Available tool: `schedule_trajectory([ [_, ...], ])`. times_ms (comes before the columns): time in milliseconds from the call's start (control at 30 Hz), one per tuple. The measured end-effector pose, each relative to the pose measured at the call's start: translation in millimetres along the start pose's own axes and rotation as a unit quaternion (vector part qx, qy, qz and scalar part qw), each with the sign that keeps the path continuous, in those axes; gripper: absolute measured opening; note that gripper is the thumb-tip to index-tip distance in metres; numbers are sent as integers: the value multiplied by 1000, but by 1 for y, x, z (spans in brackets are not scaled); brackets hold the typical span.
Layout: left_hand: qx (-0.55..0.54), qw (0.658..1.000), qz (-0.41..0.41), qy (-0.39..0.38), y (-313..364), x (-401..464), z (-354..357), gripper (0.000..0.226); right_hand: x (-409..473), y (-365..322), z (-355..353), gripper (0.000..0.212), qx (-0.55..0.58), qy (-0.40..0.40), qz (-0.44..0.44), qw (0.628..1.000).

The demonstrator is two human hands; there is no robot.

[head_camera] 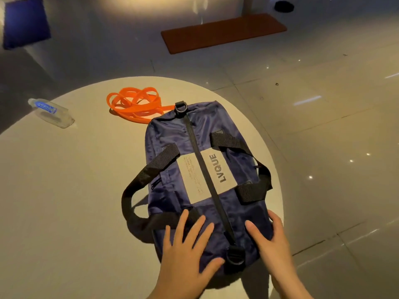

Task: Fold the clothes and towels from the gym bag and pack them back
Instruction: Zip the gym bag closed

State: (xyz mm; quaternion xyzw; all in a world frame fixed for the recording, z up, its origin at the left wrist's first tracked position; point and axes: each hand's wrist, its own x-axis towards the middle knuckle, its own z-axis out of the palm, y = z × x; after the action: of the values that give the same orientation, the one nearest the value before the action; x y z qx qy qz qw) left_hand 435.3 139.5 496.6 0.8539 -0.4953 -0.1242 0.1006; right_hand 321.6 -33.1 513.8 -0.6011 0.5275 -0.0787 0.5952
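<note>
A navy gym bag with black handles, a grey label and a zipped top lies lengthwise on the round white table. My left hand rests flat on the near end of the bag, fingers spread, left of the zipper. On the right side of that same end lies my right hand, fingers apart, thumb at the bag's edge. Neither hand holds anything. No clothes or towels are visible; the bag's inside is hidden.
A coiled orange strap lies beyond the bag's far end. A clear water bottle lies on its side at the table's left. On the tiled floor beyond are a brown mat and a blue mat.
</note>
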Motion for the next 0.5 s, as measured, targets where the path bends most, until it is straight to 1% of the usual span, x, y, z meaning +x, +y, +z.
schedule_trajectory([
  [133,50,998,23,34,-15,-4,9,100,-1,1,11,55,2,2,-1,1000],
  [200,86,996,32,25,-28,8,8,112,1,-1,19,52,11,-1,5,1000],
  [267,102,994,17,25,-45,26,1,122,5,-9,30,51,30,-8,5,999],
  [367,109,993,-11,39,-65,50,-14,119,18,-18,52,57,52,-8,-5,999],
  [500,74,995,-35,61,-82,62,-27,109,42,-28,79,63,30,-3,-32,999],
])
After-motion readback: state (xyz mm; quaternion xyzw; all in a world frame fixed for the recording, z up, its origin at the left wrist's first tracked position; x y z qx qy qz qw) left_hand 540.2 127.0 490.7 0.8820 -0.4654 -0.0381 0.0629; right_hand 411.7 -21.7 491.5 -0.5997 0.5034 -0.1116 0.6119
